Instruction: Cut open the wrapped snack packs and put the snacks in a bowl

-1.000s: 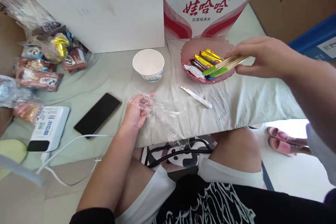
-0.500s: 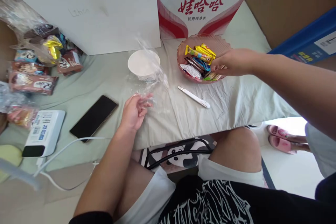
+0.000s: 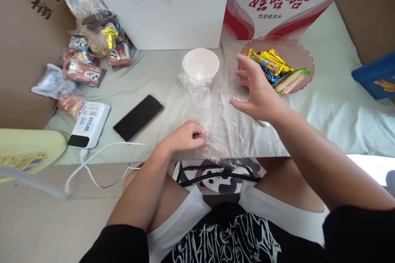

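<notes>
Sitting at a low table covered with a pale cloth [image 3: 148,74], a person works with 2 bare hands on a sheet of clear plastic wrap [image 3: 216,111]. The left hand [image 3: 185,137] rests near the front edge of the table, fingers curled closed, pinching the near edge of the wrap. The right hand [image 3: 257,90] hovers over the far side of the sheet with fingers spread wide and nothing in its grasp; whether its fingertips touch the film cannot be told.

The wrap lies loosely crumpled across the middle of the table, reaching from the front edge up to a white paper bowl [image 3: 200,65], whose near side it seems to overlap. The bowl looks empty and is not covered. Toward the back right corner sits a pink ribbed dish [image 3: 304,55] holding wrapped candy bars [image 3: 268,61] and a bundle of wooden sticks [image 3: 291,81].

Judging from this, the sticks are already set down in the dish, and the wrap is only partly spread; flattening or placing it appears to be what remains.

A black phone [image 3: 138,117] and a white power bank [image 3: 89,124] with a cable lie toward the left front of the table, with packaged snacks [image 3: 83,74] at the back left corner. A white box with red lettering [image 3: 284,4] stands along the back edge.
</notes>
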`<state>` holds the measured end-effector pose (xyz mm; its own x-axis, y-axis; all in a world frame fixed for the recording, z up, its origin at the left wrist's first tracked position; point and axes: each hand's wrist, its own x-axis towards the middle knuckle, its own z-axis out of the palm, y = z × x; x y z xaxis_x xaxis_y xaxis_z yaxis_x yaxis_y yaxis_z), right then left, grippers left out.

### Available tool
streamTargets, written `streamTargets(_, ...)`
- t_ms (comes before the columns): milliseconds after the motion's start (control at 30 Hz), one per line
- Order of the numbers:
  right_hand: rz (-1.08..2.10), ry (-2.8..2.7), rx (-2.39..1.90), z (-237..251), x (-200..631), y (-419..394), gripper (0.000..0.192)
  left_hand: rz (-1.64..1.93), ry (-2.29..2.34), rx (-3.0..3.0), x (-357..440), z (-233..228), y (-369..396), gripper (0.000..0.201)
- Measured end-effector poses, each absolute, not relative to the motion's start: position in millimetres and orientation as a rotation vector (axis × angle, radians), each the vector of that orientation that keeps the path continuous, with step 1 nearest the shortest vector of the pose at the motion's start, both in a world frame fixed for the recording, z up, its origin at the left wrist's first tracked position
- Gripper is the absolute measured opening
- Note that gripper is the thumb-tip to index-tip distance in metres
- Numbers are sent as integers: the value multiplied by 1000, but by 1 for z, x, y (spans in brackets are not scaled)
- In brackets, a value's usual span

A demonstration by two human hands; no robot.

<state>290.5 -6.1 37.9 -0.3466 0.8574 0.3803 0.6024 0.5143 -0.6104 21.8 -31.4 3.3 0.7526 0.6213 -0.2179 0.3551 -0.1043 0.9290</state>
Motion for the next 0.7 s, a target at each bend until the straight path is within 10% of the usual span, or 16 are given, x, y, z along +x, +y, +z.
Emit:
streamTargets(100,533,-2228,-1040,47,272,7,83,100,660,1752,20,7,-38,17)
streamTargets(233,554,-2360,-829,57,265,-3,8,51,653,1628,8,14,-34,14)
streamTargets(700,121,-1834,-1608,-45,314,-107,16,1539,1456,1677,11,12,-41,25)
